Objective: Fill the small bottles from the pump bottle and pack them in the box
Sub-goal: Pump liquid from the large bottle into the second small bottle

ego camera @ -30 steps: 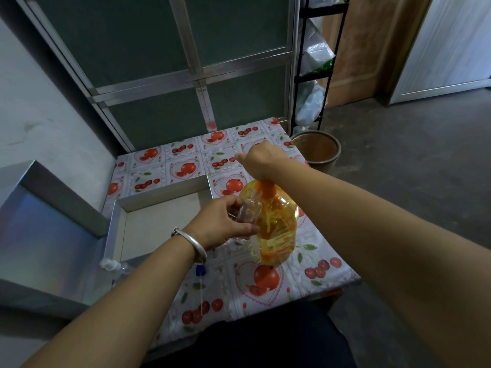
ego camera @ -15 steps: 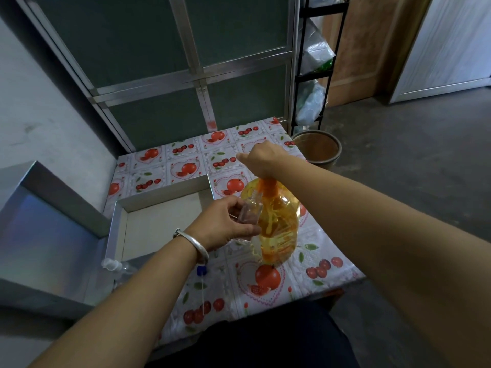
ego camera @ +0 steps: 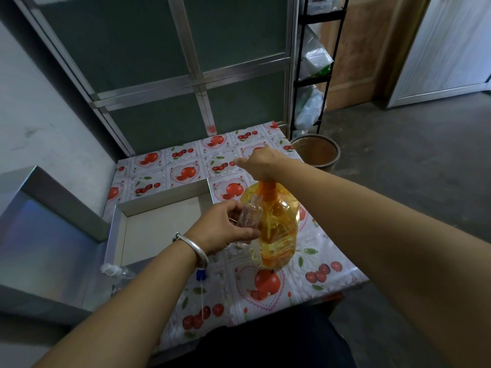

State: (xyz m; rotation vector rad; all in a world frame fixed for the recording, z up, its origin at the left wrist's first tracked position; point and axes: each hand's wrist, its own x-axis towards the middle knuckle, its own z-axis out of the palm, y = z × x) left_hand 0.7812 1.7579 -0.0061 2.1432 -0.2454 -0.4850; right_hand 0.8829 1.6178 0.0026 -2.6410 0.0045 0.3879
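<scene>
A clear pump bottle of yellow-orange liquid stands upright on the fruit-patterned table. My right hand sits closed on top of its orange pump head. My left hand holds a small clear bottle tilted against the pump bottle's left side, its open neck up near the orange pump. The open silver box lies left of the bottles, its inside bare. Another small clear bottle with a white cap lies at the box's near left corner, partly hidden by my left forearm.
A blue cap with a thin tube lies on the table under my left wrist. The shiny box lid stands open at the left. A brown bucket sits on the floor beyond the table's right corner, next to a black rack.
My right hand has stayed on the pump head. My left hand and the small bottle have barely shifted beside the pump bottle.
</scene>
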